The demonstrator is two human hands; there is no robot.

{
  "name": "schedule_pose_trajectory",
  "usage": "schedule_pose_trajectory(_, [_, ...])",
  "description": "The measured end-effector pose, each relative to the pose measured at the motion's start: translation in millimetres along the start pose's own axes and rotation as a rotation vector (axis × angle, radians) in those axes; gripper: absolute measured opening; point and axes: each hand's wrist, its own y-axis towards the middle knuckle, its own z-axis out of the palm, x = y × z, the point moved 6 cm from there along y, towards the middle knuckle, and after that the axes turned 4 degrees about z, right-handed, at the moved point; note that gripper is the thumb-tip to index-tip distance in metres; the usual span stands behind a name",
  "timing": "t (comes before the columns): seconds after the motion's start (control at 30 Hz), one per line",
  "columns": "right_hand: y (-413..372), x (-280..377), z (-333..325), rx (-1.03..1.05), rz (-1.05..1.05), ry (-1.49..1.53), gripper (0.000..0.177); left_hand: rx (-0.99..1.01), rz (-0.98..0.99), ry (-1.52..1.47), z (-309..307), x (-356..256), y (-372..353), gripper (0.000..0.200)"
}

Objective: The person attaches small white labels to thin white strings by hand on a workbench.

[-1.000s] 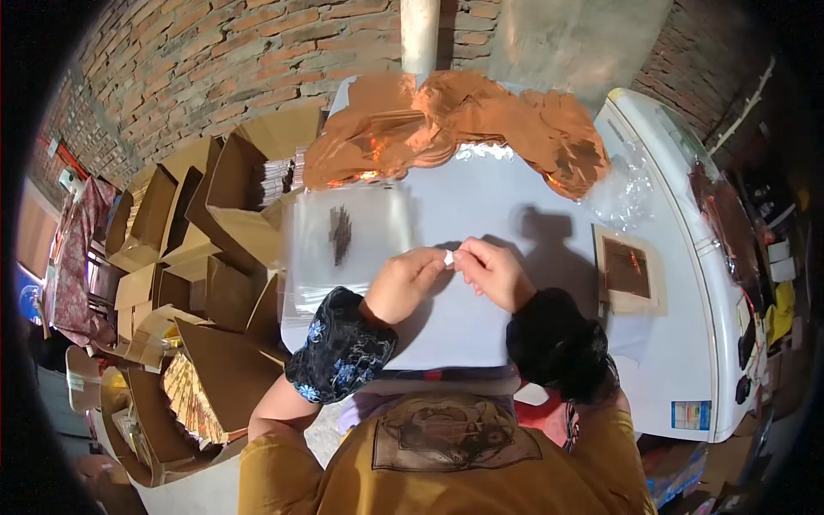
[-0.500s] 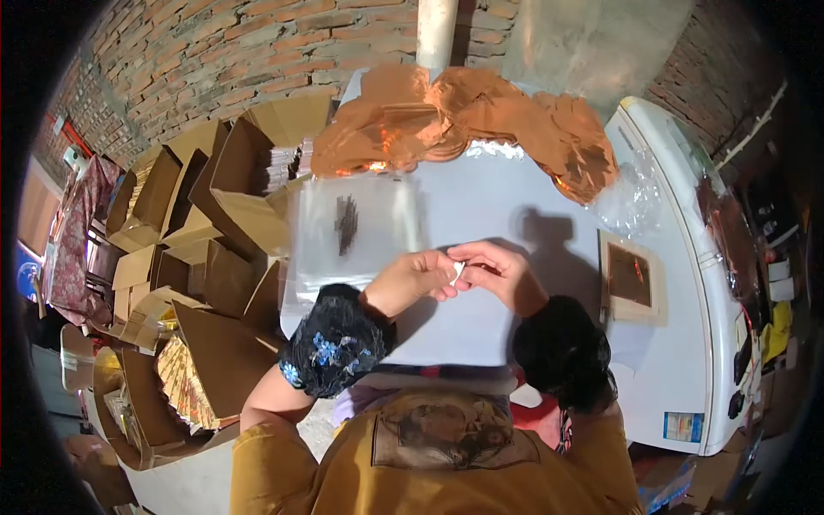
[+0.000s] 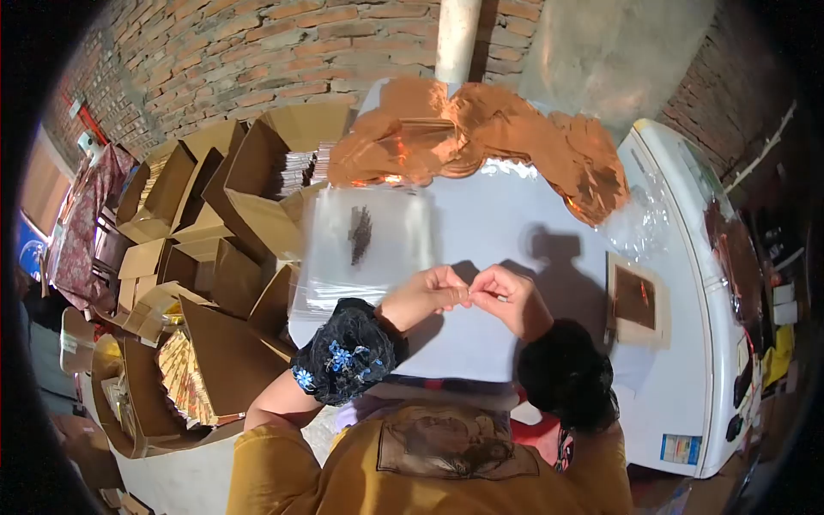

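Observation:
Over the pale table, my left hand and my right hand meet fingertip to fingertip. Both are closed in a pinch. Whatever lies between the fingers is too small and covered to make out now. A stack of clear plastic sheets with a dark patch lies beyond my left hand. Crumpled copper-coloured foil sheets spread along the far edge of the table. To the right of my right hand is a flat pale-bordered piece with a dark shiny centre.
Open cardboard boxes crowd the left side, some holding stacked printed paper goods. A white appliance borders the table on the right, with crinkled clear plastic near it. Behind stand a brick wall and a pipe.
A small white piece seen between my fingers half a second ago is now hidden. My hands have shifted slightly, fingertips pinched together. The whole view has moved a little.

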Motion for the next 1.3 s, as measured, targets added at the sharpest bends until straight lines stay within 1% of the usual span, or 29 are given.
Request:
schedule_pose_trajectory(0.1, [-5, 21, -4, -0.094, -0.200, -0.239, 0.009, -0.025, 0.105, -0.056, 4, -1, -3, 0.012])
schedule_pose_trajectory(0.23, [-9, 20, -7, -0.184, -0.231, -0.324, 0.010, -0.045, 0.071, -0.298, 11, 7, -4, 0.014])
schedule_pose_trajectory(0.27, [-10, 19, -7, -0.212, -0.227, -0.312, 0.009, -0.014, 0.096, -0.350, 11, 9, -3, 0.015])
schedule_pose_trajectory(0.3, [-12, 17, -6, -0.234, -0.213, -0.296, 0.009, 0.073, 0.193, -0.397, 14, 3, -1, 0.018])
schedule_pose_trajectory(0.37, [-4, 20, -14, -0.290, -0.231, -0.282, 0.008, -0.151, 0.181, -0.581, 4, -6, 0, 0.024])
schedule_pose_trajectory(0.4, [-2, 23, -14, -0.287, -0.261, -0.303, 0.007, -0.153, 0.102, -0.471, -1, -8, 0, 0.037])
schedule_pose_trajectory(0.5, [-1, 34, -10, -0.263, -0.294, -0.388, 0.006, -0.048, -0.180, -0.439, 8, -5, -4, 0.041])
schedule_pose_trajectory(0.53, [2, 31, -9, -0.234, -0.302, -0.379, 0.007, 0.041, -0.236, -0.467, 11, -1, -4, 0.049])
schedule_pose_trajectory(0.57, [2, 35, -7, -0.225, -0.340, -0.386, 0.007, 0.077, -0.264, -0.515, 16, -3, -6, 0.048])
schedule_pose_trajectory(0.63, [3, 38, -4, -0.204, -0.388, -0.371, 0.008, 0.254, -0.167, -0.616, 8, 5, 2, 0.036])
schedule_pose_trajectory(0.67, [-1, 38, -4, -0.202, -0.392, -0.393, 0.008, 0.185, -0.174, -0.593, 4, 15, 3, 0.030])
schedule_pose_trajectory(0.73, [1, 42, -4, -0.191, -0.433, -0.434, 0.008, 0.035, -0.159, -0.532, 0, 8, 3, 0.019])
schedule_pose_trajectory(0.83, [3, 31, -6, -0.184, -0.296, -0.331, 0.006, -0.012, -0.056, -0.439, 0, 4, 4, 0.014])
schedule_pose_trajectory(0.97, [0, -4, -3, -0.060, 0.234, 0.223, 0.006, 0.003, 0.321, 0.404, 7, -15, 1, 0.010])
schedule_pose_trajectory(1.0, [-2, -12, 0, -0.005, 0.356, 0.422, 0.006, -0.049, 0.654, 0.981, 20, -41, -12, 0.011])
schedule_pose_trajectory(1.07, [-14, -24, 11, 0.093, 0.609, 0.828, 0.004, 0.043, 0.828, 1.283, 36, -54, -24, 0.018])
schedule_pose_trajectory(1.1, [-20, -31, 18, 0.170, 0.626, 0.973, 0.001, 0.109, 0.919, 1.422, 44, -55, -30, 0.022])
schedule_pose_trajectory(1.13, [-28, -40, 27, 0.222, 0.657, 1.159, 0.002, 0.197, 0.925, 1.429, 48, -56, -32, 0.027])
schedule_pose_trajectory(1.17, [-30, -43, 32, 0.274, 0.654, 1.342, 0.003, 0.234, 0.989, 1.470, 48, -56, -33, 0.028])
schedule_pose_trajectory(1.23, [-31, -37, 33, 0.270, 0.601, 1.294, 0.007, 0.167, 1.012, 1.386, 42, -50, -30, 0.023])
schedule_pose_trajectory(1.27, [-31, -36, 29, 0.128, 0.579, 1.133, 0.014, 0.105, 0.871, 1.249, 36, -44, -24, 0.019])
schedule_pose_trajectory(1.3, [-32, -36, 24, 0.079, 0.538, 0.974, 0.017, 0.051, 0.714, 1.116, 31, -37, -18, 0.016])
